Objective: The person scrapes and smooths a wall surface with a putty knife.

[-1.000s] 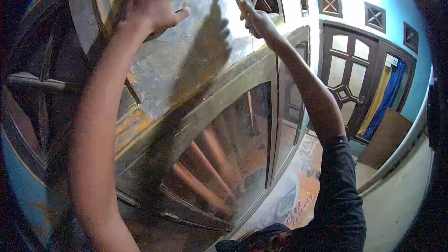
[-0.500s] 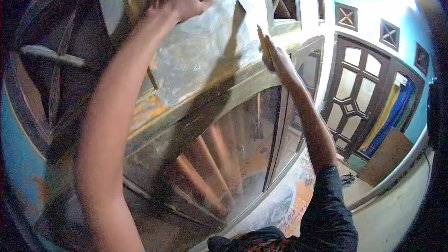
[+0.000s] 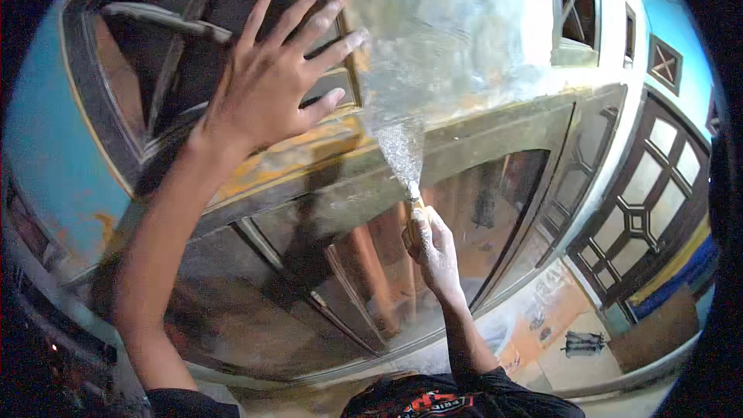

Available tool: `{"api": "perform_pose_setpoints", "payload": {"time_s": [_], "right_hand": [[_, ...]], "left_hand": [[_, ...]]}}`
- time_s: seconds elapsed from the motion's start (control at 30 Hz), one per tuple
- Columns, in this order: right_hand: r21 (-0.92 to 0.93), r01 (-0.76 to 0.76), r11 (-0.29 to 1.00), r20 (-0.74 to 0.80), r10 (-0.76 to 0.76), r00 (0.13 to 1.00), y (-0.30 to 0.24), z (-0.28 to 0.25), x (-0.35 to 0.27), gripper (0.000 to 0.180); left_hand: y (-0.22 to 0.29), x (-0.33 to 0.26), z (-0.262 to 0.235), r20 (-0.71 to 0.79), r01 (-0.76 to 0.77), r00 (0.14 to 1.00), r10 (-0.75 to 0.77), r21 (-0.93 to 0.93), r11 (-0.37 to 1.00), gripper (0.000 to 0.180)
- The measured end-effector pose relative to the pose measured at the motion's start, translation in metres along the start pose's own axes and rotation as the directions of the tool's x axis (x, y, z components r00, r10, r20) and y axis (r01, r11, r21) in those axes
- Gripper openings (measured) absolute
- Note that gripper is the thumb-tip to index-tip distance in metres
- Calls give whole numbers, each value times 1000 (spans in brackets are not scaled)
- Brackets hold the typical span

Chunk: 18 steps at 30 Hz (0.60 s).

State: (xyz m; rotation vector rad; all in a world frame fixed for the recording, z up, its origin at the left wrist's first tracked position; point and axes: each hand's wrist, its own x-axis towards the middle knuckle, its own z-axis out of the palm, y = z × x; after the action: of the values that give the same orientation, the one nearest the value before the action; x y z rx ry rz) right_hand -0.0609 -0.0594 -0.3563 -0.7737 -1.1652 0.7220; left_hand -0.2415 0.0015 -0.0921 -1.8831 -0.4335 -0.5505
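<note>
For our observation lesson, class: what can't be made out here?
Head view:
Yellowish handle of the pale, fan-shaped scraper: mostly hidden by the right grip.
Palm of the left grip: hidden by the back of the hand.
Yellow-and-blue hanging cloth: cut off by the picture's dark rim.
Orange-brown streaks in the dark arched glass pane: too blurred to tell cloth from reflection.

Red-white lettering [image 3: 435,402] on black shirt [image 3: 507,396]
</note>
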Motion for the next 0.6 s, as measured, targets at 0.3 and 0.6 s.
{"api": "perform_pose_setpoints", "payload": {"time_s": [0.3,0.6], "right_hand": [[-60,-119,991,-12,118,993,-13,37,-7,32],[-320,6,947,58,14,998,-37,57,-4,27]], "left_hand": [[-14,-34,-2,6,20,1000,-19,-135,991,59],[6,-83,-20,103,191,978,-182,-92,977,67]]}}
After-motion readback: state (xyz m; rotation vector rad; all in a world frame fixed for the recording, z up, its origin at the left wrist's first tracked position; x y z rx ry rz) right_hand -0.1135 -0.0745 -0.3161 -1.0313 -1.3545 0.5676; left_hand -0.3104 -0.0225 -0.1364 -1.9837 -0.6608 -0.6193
